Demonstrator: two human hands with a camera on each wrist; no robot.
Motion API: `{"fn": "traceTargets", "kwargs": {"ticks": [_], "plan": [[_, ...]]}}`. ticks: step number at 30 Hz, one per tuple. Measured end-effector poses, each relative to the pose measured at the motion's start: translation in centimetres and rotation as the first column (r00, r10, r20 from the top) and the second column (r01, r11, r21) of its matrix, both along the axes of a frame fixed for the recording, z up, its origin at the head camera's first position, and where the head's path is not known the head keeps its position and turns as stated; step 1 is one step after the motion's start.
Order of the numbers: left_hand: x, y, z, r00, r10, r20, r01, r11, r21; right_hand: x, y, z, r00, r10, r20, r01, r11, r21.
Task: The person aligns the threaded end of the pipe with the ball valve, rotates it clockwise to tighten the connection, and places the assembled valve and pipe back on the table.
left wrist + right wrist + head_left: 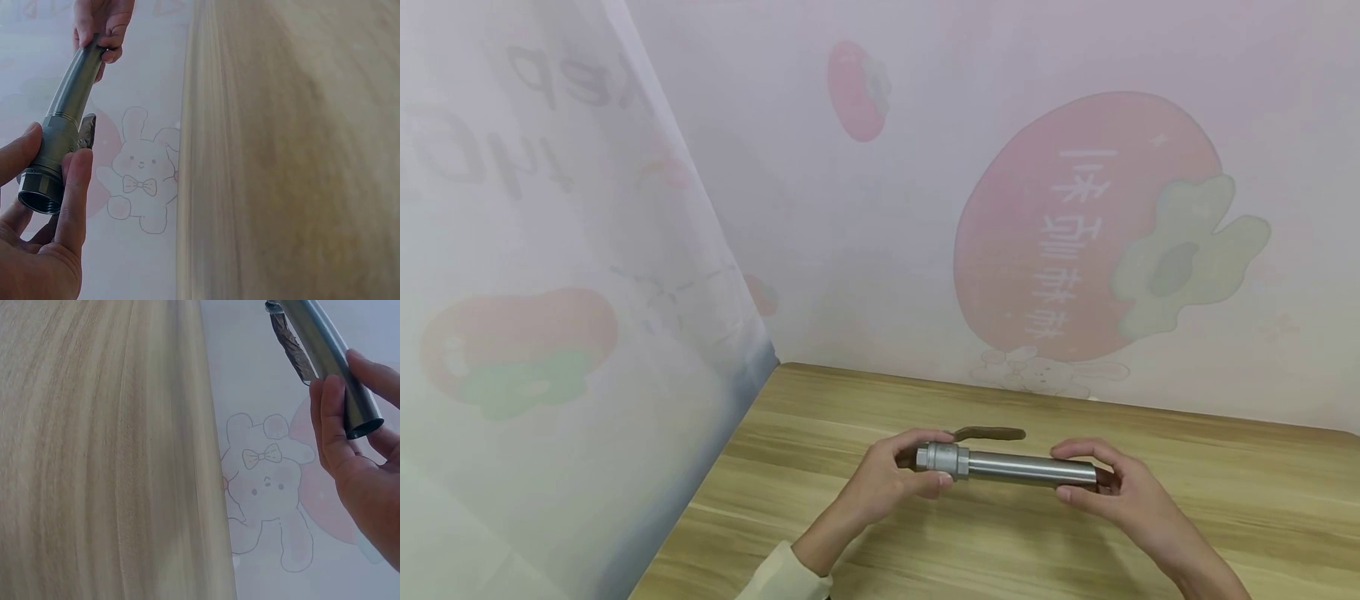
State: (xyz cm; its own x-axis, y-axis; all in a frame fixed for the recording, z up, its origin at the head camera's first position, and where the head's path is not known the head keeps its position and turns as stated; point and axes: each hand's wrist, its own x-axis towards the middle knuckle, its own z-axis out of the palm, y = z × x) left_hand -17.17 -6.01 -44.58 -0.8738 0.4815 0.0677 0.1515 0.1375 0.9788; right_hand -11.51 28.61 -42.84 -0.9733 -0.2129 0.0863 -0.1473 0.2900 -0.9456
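Note:
A metal ball valve (943, 458) with a brown lever handle (992, 433) is joined to a straight steel pipe (1030, 468). My left hand (887, 479) grips the valve body between thumb and fingers at the left end. At the other end, my right hand (1123, 492) holds the pipe near its tip. The assembly lies roughly level above the table. In the left wrist view the threaded open end of the valve (41, 190) faces the camera. The right wrist view shows the pipe's hollow end (364, 428) between the thumb and fingers.
Beneath the hands is a wood-grain table (820, 408). Pale printed curtains (910, 250) hang behind it and along its left side, with strawberry and rabbit drawings on them.

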Motion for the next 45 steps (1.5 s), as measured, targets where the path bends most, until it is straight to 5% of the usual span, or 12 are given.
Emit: {"fn": "traceTargets", "kwargs": {"ticks": [45], "plan": [[-0.14, 0.01, -0.17, 1.000, -0.004, 0.003, 0.004, 1.000, 0.005, -0.13, 0.11, 0.44, 0.995, 0.015, 0.095, -0.014, 1.000, -0.019]]}}
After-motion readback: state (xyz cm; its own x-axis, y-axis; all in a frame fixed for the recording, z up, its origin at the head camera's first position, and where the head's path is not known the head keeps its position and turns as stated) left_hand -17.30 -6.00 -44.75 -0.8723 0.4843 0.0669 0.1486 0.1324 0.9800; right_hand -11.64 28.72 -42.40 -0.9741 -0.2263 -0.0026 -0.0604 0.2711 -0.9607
